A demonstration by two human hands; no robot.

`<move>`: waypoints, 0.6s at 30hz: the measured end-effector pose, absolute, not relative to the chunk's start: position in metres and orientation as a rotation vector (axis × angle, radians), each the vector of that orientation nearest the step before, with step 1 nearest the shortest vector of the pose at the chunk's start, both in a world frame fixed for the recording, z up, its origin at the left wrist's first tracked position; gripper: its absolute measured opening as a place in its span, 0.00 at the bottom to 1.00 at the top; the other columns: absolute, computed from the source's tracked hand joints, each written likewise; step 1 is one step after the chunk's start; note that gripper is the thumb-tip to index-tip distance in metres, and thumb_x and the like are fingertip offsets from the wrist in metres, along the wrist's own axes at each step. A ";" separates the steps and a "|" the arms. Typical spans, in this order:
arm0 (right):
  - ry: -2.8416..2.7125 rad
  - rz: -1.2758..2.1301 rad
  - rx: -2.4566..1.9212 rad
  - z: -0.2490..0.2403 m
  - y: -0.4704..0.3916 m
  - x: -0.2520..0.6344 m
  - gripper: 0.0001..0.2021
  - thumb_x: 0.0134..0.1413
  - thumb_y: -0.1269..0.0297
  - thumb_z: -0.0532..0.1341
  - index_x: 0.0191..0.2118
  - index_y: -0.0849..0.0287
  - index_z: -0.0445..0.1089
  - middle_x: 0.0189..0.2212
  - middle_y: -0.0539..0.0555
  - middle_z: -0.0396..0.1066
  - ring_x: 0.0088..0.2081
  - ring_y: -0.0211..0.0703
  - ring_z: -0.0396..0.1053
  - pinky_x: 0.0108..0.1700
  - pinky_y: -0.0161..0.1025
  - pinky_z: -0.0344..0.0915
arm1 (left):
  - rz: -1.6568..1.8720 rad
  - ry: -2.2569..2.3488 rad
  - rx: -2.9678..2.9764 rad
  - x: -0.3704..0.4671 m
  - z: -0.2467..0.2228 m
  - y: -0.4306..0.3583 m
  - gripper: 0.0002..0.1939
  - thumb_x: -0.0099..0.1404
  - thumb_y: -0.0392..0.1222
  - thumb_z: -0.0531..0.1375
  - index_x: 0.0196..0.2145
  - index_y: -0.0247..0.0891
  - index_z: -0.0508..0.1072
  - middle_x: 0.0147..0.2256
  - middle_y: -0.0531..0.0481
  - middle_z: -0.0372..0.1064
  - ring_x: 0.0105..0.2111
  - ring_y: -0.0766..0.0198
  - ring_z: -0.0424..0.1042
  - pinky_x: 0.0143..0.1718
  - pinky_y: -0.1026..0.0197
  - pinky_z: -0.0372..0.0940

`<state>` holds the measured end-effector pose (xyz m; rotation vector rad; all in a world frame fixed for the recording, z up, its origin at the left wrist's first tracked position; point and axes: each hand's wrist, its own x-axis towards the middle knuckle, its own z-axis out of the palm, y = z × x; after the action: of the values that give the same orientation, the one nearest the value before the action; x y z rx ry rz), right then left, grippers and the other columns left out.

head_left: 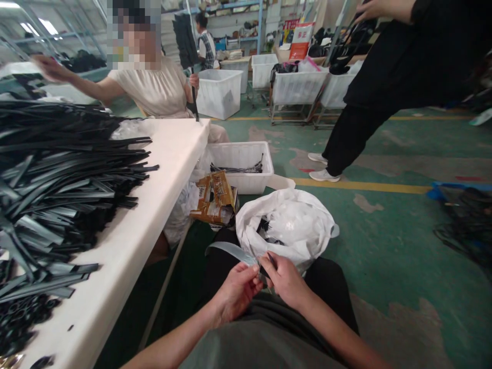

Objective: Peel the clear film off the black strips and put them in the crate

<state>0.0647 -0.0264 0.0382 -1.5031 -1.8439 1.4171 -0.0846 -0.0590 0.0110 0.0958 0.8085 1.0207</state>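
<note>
Above my lap, my left hand (240, 288) pinches a flat, shiny grey-black strip (230, 249), whose free end curves away to the left. Close beside it, my right hand (287, 279) is closed around a small dark object (272, 260); its kind is not clear, as the fingers cover most of it. The fingertips of both hands nearly meet at the near end of the strip. Just beyond them stands a white sack (246, 224) with its rim rolled open, holding crumpled clear plastic (290, 221) and some black pieces.
On my left, a white table (126, 246) bears a large pile of black strips (77, 179) and small black rings (26, 318). A brown carton (215, 200) and a white bin (246, 179) stand past its edge. One person (154, 92) sits across; another (388, 72) stands at right.
</note>
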 end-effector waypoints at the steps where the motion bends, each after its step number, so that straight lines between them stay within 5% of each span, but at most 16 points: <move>1: -1.774 1.426 -1.479 0.035 -0.025 0.062 0.20 0.67 0.48 0.46 0.32 0.57 0.65 0.20 0.48 0.68 0.25 0.42 0.69 0.31 0.36 0.64 | 1.028 0.793 0.131 -0.079 0.013 -0.058 0.17 0.48 0.41 0.74 0.32 0.31 0.75 0.21 0.56 0.64 0.21 0.73 0.63 0.29 0.68 0.62; 4: -1.686 1.458 -1.427 0.030 -0.023 0.063 0.23 0.67 0.46 0.44 0.40 0.58 0.67 0.28 0.53 0.73 0.34 0.46 0.73 0.37 0.37 0.67 | 1.002 0.790 0.205 -0.071 0.016 -0.052 0.18 0.47 0.42 0.75 0.32 0.32 0.75 0.19 0.56 0.63 0.20 0.73 0.61 0.27 0.68 0.60; 8: -1.789 1.493 -1.452 0.031 -0.020 0.072 0.22 0.67 0.46 0.44 0.38 0.58 0.65 0.26 0.52 0.72 0.29 0.45 0.71 0.33 0.38 0.64 | 0.901 0.792 0.387 -0.068 0.012 -0.046 0.17 0.46 0.42 0.74 0.28 0.30 0.75 0.23 0.51 0.68 0.22 0.72 0.64 0.24 0.69 0.56; 14: -1.873 1.589 -1.361 0.049 -0.015 0.091 0.15 0.59 0.51 0.58 0.30 0.58 0.65 0.26 0.49 0.70 0.29 0.41 0.66 0.32 0.34 0.60 | 0.808 0.678 0.358 -0.076 0.002 -0.041 0.31 0.44 0.31 0.74 0.47 0.37 0.74 0.38 0.46 0.75 0.36 0.59 0.74 0.36 0.61 0.67; 18: -1.881 1.537 -1.530 0.052 -0.020 0.136 0.14 0.57 0.55 0.57 0.25 0.57 0.61 0.16 0.44 0.57 0.21 0.37 0.58 0.26 0.34 0.55 | 1.180 0.759 -0.196 -0.114 -0.013 -0.007 0.11 0.64 0.39 0.62 0.44 0.35 0.72 0.42 0.44 0.76 0.43 0.58 0.75 0.41 0.59 0.71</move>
<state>0.1362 -0.0199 0.0521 -1.5297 -1.8806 1.5372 -0.1143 -0.0070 -0.0133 -0.1960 0.7586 1.1804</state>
